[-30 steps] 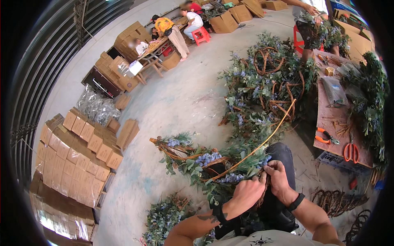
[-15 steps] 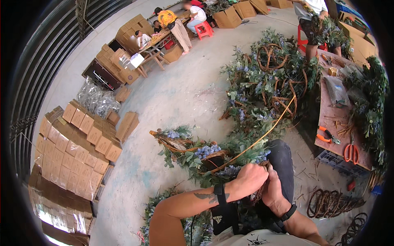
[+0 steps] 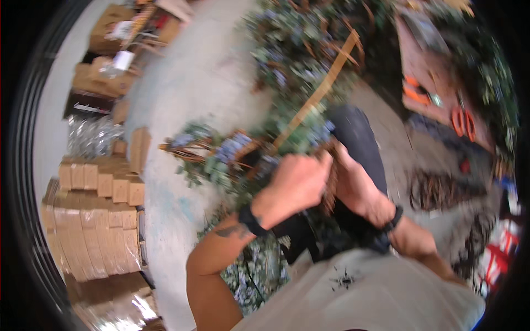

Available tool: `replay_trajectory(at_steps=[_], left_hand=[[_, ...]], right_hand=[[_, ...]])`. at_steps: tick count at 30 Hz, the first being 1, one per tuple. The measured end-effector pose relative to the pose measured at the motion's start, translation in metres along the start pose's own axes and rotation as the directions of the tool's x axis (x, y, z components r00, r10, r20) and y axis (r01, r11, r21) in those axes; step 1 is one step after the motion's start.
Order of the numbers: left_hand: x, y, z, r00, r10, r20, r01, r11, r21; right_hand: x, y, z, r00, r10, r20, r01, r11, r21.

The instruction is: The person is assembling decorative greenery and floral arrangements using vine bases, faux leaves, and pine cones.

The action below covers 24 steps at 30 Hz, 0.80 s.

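A grey concrete floor spreads to the far left, with stacked cardboard boxes along its left side. A leafy wreath with blue flowers lies near the middle, over the person's knee. The left hand closes on its twiggy rim; the right hand grips just beside it, fingers curled.

Both hands raised close together at mid-frame. Left hand closed in a fist, forearm bent up from lower edge. Right hand curled, just beside it, wrist banded.
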State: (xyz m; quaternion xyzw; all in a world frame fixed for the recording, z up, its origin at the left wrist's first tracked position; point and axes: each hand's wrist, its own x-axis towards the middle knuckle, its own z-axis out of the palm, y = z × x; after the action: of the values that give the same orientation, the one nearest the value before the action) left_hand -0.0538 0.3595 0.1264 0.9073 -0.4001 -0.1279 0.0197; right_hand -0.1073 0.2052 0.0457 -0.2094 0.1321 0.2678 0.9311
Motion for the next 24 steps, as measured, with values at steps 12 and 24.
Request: replay_trajectory(at_steps=[12,24], left_hand=[[0.002,-0.012,0.003,0.995,0.100,0.023,-0.102,0.985,0.138],[0.031,0.006,-0.009,0.988,-0.149,0.033,0.149,0.989,-0.008]], right_hand=[[-0.001,0.005,-0.006,0.995,0.046,-0.086,-0.035,0.992,0.121],[-0.002,0.017,-0.020,0.992,-0.046,-0.115,0.042,0.999,-0.033]])
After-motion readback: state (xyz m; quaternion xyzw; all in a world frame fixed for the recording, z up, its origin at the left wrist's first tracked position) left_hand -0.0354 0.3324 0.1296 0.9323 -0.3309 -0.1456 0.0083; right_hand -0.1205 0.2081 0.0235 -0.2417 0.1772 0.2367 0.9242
